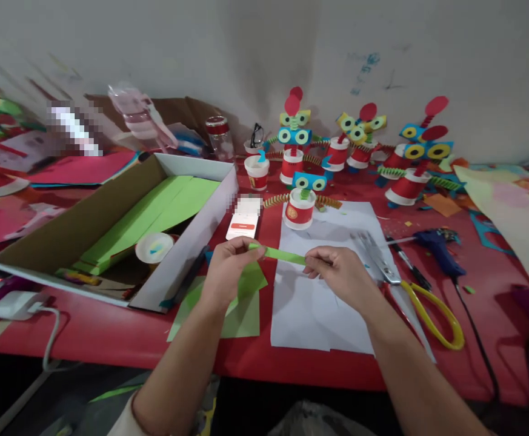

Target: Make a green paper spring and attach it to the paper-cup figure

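A short green paper strip (285, 255) is stretched level between my two hands, above white paper sheets (309, 315). My left hand (228, 269) pinches its left end between thumb and finger. The right end is pinched in my right hand (337, 269). Just beyond the strip stands a red and white paper-cup figure (299, 209) with blue paper eyes and folded brown paper arms. Pieces of green paper (246, 309) lie under my left hand. Beside my right forearm are scissors (400, 281) with yellow and red handles.
A cardboard box (191, 233) at left holds green paper and a cup. A phone (245, 218) lies beyond my left hand. At right are a blue glue gun (441, 248) and a marker (409, 266). Several finished-looking cup figures (407, 181) stand along the wall, near a lidded bottle (220, 136).
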